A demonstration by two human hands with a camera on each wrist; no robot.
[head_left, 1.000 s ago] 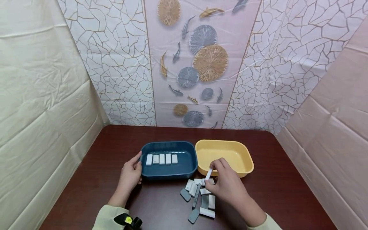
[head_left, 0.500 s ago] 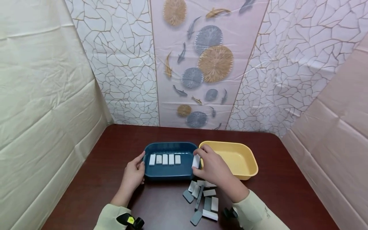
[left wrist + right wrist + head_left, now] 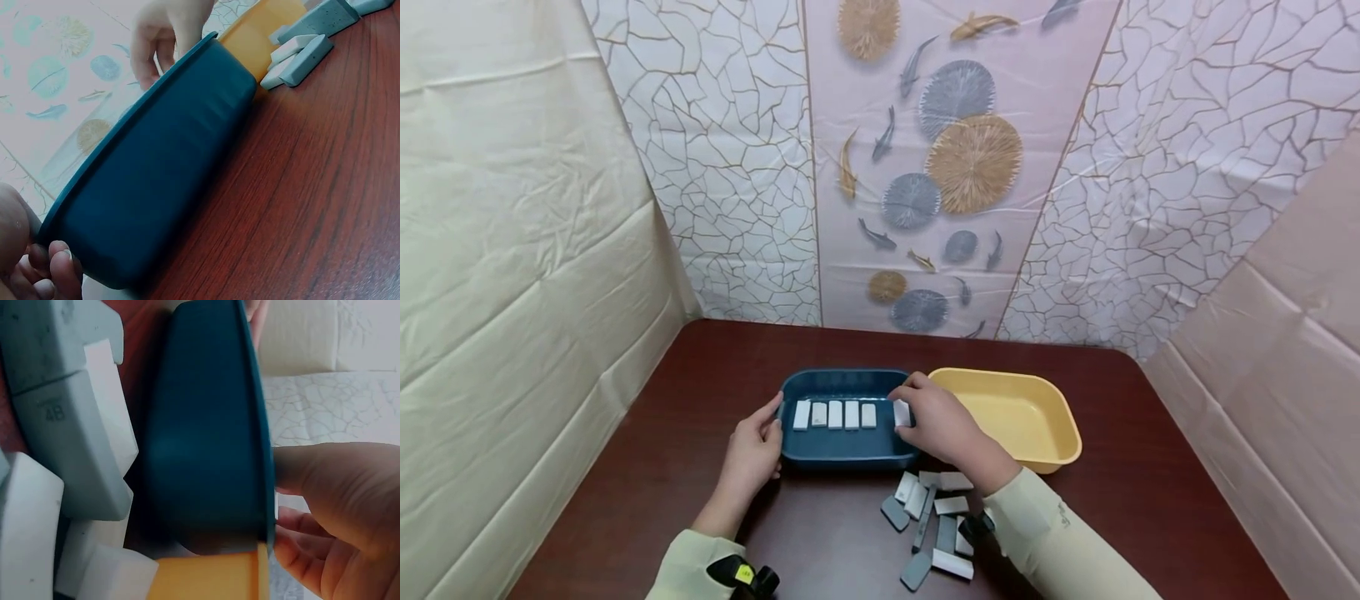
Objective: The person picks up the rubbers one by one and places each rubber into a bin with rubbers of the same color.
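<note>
At the left end of the blue tray [image 3: 848, 450], my left hand [image 3: 749, 450] grips the rim between thumb and fingers. My right hand [image 3: 946, 423] pinches a white eraser [image 3: 902, 413] inside the tray's right part. To its left, several white erasers [image 3: 836, 414] lie in a row on the tray floor, with a gap between. On the table in front, a loose heap mixes white erasers [image 3: 952, 564] and grey erasers [image 3: 916, 572]. In the right wrist view, one grey eraser [image 3: 75, 437] bears the mark 4B; the tray wall hides the held eraser there.
A yellow tray [image 3: 1022, 417] stands against the blue tray's right side, partly behind my right forearm. The dark red table [image 3: 730, 350] meets a patterned cloth backdrop [image 3: 745, 208] behind, with pale cloth on both sides.
My right hand has carried the white eraser up from the heap, leftward over the rim and into the blue tray. My left hand keeps its hold; the head view has shifted slightly.
</note>
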